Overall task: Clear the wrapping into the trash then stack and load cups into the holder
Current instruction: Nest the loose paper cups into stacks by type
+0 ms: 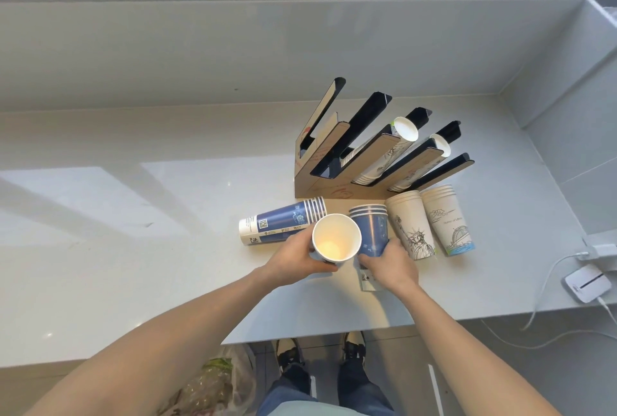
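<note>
My left hand (293, 257) grips a single blue cup (335, 238) with its open mouth tipped up toward me. My right hand (390, 265) is closed around the base of a short stack of blue cups (370, 227) lying on the counter. To the left lies a longer blue cup stack (283, 220) on its side. Two white printed cup stacks (412, 227) (445, 218) lie to the right. Behind them stands the cardboard-and-black cup holder (337, 187); two of its right slots hold white cups (394, 145).
The grey counter (133, 248) ends in a front edge near my body. A trash bag with crumpled plastic wrapping (213, 382) sits on the floor below. A white device with cables (584, 282) lies at the right edge. A wall and window ledge rise behind the holder.
</note>
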